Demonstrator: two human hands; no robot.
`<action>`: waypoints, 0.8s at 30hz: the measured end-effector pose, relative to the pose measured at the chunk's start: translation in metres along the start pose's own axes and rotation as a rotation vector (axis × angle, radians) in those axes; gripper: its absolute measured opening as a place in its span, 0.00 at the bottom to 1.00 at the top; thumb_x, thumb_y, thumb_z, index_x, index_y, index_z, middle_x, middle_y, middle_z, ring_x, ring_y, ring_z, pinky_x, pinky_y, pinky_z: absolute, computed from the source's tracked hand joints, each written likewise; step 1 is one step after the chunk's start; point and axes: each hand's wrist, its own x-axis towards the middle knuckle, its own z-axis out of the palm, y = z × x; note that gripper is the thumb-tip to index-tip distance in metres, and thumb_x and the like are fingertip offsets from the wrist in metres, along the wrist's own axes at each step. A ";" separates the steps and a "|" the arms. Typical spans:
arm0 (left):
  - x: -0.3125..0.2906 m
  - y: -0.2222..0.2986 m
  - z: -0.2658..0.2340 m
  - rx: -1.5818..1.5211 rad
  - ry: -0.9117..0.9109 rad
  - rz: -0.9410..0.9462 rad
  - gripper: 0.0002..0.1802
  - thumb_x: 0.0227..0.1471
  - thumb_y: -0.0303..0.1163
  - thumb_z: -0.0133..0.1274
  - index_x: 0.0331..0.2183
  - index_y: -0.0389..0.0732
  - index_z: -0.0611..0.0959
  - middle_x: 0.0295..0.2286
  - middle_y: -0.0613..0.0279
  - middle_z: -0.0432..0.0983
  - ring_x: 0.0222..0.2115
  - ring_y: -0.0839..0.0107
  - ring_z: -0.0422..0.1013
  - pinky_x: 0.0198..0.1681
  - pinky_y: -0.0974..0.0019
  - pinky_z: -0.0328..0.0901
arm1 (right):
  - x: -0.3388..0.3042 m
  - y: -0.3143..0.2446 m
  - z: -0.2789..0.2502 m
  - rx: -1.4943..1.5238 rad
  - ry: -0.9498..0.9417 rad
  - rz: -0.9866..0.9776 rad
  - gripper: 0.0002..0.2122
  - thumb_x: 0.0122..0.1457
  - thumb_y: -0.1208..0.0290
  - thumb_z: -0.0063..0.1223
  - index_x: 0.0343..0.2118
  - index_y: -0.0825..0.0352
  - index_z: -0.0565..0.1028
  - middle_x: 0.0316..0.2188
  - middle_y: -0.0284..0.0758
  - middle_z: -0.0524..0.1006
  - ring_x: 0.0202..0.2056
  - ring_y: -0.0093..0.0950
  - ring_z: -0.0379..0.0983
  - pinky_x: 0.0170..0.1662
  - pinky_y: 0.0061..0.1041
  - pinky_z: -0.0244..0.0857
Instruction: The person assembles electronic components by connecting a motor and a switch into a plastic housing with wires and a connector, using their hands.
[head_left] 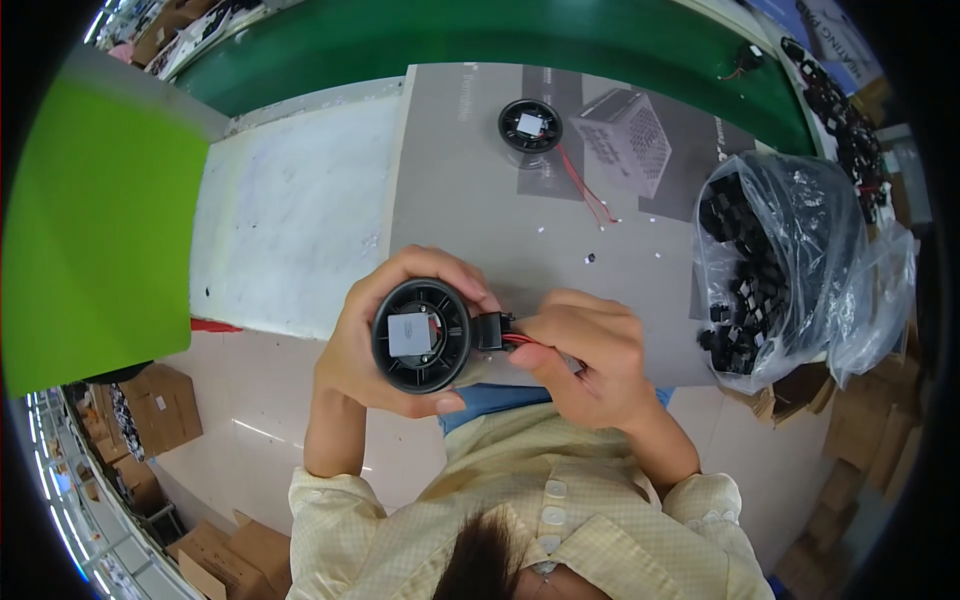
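Observation:
My left hand (362, 300) is wrapped round a round black plastic housing (455, 345), holding it face up above the table's near edge. Inside its ribbed rim sits a pale square pad (409, 335). At the housing's right side is a small black clip-like part (490, 331), with red wires (518, 338) running out of it. The fingers of my right hand (590, 355) are pinched on those wires close to the black part. A second round black housing (530, 126), with a white square and red wires trailing from it, lies farther off on the grey board.
The grey printed board (460, 200) covers the table, with a few tiny scraps on it. On the right, a clear plastic bag (800, 250) holds many small black parts. Beyond runs a green belt (330, 50). A bright green panel (100, 220) stands at left; cardboard boxes (165, 410) sit below.

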 end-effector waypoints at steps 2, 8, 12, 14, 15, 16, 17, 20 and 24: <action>0.015 -0.005 -0.002 0.099 -0.106 0.089 0.41 0.26 0.32 0.76 0.46 0.35 0.77 0.42 0.54 0.76 0.44 0.63 0.73 0.52 0.63 0.66 | -0.001 0.003 -0.009 -0.028 0.008 0.003 0.06 0.54 0.74 0.65 0.29 0.71 0.79 0.21 0.37 0.75 0.21 0.33 0.69 0.24 0.30 0.62; 0.042 0.029 -0.040 0.438 0.034 -0.065 0.41 0.26 0.36 0.75 0.46 0.37 0.78 0.42 0.60 0.75 0.44 0.70 0.72 0.51 0.67 0.64 | -0.006 0.002 -0.061 -0.527 0.181 0.134 0.06 0.53 0.77 0.62 0.34 0.69 0.81 0.29 0.37 0.80 0.32 0.37 0.76 0.36 0.30 0.69; 0.079 0.031 -0.059 0.445 0.249 -0.122 0.47 0.26 0.44 0.74 0.51 0.36 0.76 0.40 0.64 0.72 0.43 0.71 0.72 0.51 0.69 0.64 | -0.032 0.003 -0.106 -0.683 0.298 0.477 0.06 0.55 0.78 0.60 0.36 0.68 0.81 0.32 0.39 0.80 0.33 0.39 0.75 0.38 0.32 0.68; 0.099 0.028 -0.069 0.362 0.229 -0.183 0.50 0.26 0.46 0.74 0.53 0.37 0.76 0.41 0.64 0.73 0.41 0.73 0.72 0.50 0.70 0.65 | -0.047 0.010 -0.125 -0.911 0.293 0.542 0.07 0.54 0.77 0.61 0.37 0.68 0.80 0.33 0.38 0.79 0.36 0.40 0.74 0.40 0.33 0.68; 0.111 0.020 -0.077 0.292 0.231 -0.178 0.54 0.24 0.50 0.75 0.55 0.38 0.75 0.41 0.64 0.73 0.40 0.73 0.73 0.48 0.71 0.65 | -0.056 0.015 -0.133 -1.027 0.253 0.581 0.11 0.53 0.76 0.62 0.40 0.67 0.79 0.36 0.37 0.78 0.39 0.39 0.72 0.42 0.35 0.68; 0.123 0.019 -0.081 0.337 0.240 -0.175 0.55 0.24 0.52 0.76 0.55 0.39 0.75 0.41 0.64 0.74 0.41 0.74 0.73 0.48 0.71 0.66 | -0.057 0.019 -0.135 -1.032 0.264 0.586 0.11 0.53 0.76 0.62 0.40 0.67 0.79 0.36 0.37 0.78 0.39 0.39 0.72 0.42 0.35 0.68; 0.136 0.019 -0.084 0.382 0.247 -0.170 0.56 0.24 0.54 0.76 0.56 0.40 0.74 0.41 0.64 0.74 0.41 0.74 0.73 0.47 0.71 0.66 | -0.059 0.023 -0.138 -1.065 0.265 0.612 0.13 0.53 0.76 0.63 0.42 0.67 0.78 0.37 0.37 0.77 0.40 0.39 0.72 0.42 0.35 0.68; 0.179 0.017 -0.090 0.721 0.220 -0.025 0.40 0.38 0.38 0.74 0.53 0.38 0.76 0.44 0.61 0.76 0.43 0.73 0.73 0.48 0.70 0.67 | -0.060 0.028 -0.142 -1.097 0.227 0.644 0.17 0.50 0.75 0.64 0.44 0.67 0.77 0.40 0.38 0.75 0.42 0.40 0.71 0.44 0.36 0.67; 0.240 -0.007 -0.158 1.213 0.312 0.077 0.41 0.39 0.41 0.73 0.54 0.40 0.76 0.43 0.55 0.79 0.42 0.67 0.76 0.48 0.66 0.69 | -0.062 0.027 -0.143 -1.047 0.241 0.658 0.17 0.47 0.80 0.65 0.43 0.69 0.77 0.41 0.39 0.75 0.42 0.41 0.70 0.45 0.37 0.67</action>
